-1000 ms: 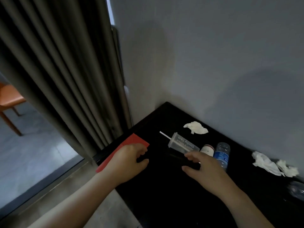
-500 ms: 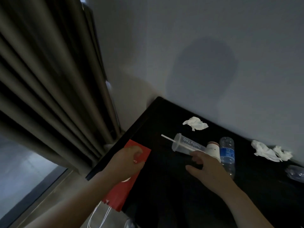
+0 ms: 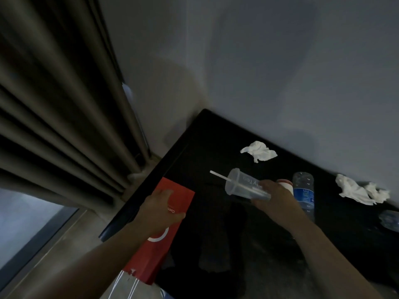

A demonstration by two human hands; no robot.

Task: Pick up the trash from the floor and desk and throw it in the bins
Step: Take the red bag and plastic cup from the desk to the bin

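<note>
Operator: Since half a second ago my right hand (image 3: 278, 197) has gone from touching the plastic cup (image 3: 241, 184) to curling round its lower body. That grip is clamped on it, with the rim and straw (image 3: 219, 175) pointing left.

Observer: And the left?

Operator: My left hand (image 3: 159, 210) has its grip clamped over the top of the red paper bag (image 3: 151, 255). It has slid further off the desk (image 3: 205, 147) edge and hangs beside it.

Observer: Is the cup clear of the desk?

Operator: I cannot tell. It lies sideways in my hand, just beside the water bottle (image 3: 303, 193) and a red-capped container (image 3: 285, 181). One crumpled tissue (image 3: 259, 151) lies beyond it near the wall (image 3: 280, 83), and a pair of tissues (image 3: 356, 193) lies well to the right.
</note>
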